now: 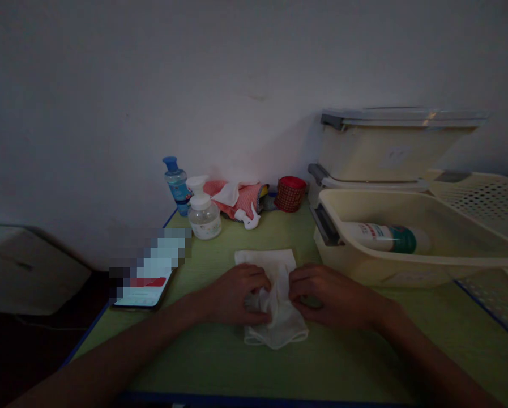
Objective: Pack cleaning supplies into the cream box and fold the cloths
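A thin white cloth (281, 331) lies on the green tabletop (203, 362) in front of me, its middle bunched into folds and its near edge rounded. My left hand (240, 293) is at its left side, fingers and thumb curled onto the raised folds. From the right, my right hand (321, 294) grips the cloth with bent fingers, the thumb lower down near the table. Between the two hands the fabric stands up in a ridge. The fingertips are partly hidden in dim light.
A phone (145, 283) with a lit screen lies left. Behind stand a blue bottle (177, 190), a clear pump-style jar (205, 218), a red checked cloth (220, 195), a white nozzle (249, 217) and a red roll (290, 194). A cream bin (368, 272) holding a white-green bottle (389, 237) sits right.
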Motion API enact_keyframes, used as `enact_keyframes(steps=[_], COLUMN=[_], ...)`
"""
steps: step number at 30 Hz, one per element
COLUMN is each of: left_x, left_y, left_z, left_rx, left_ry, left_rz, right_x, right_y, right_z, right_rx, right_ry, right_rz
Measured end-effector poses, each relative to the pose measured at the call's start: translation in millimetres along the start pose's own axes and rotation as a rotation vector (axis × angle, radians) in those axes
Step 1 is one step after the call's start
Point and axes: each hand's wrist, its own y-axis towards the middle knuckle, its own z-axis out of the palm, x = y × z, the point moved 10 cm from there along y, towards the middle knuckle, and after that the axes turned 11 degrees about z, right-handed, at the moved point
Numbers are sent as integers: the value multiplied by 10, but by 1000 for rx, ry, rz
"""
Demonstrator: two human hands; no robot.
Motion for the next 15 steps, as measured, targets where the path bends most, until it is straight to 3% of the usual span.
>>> enact_keyframes(steps=[5,15], left_x=[-4,-8], left_y=[6,-17], left_z=[-7,31], left_rx=[-1,22], left_ry=[5,53], left_rz=[-6,19], right_x=[57,35], right_y=[-10,17], right_z=[-44,100], right_rx=[-39,43], right_ry=[-24,4], right_rz=[-17,-15])
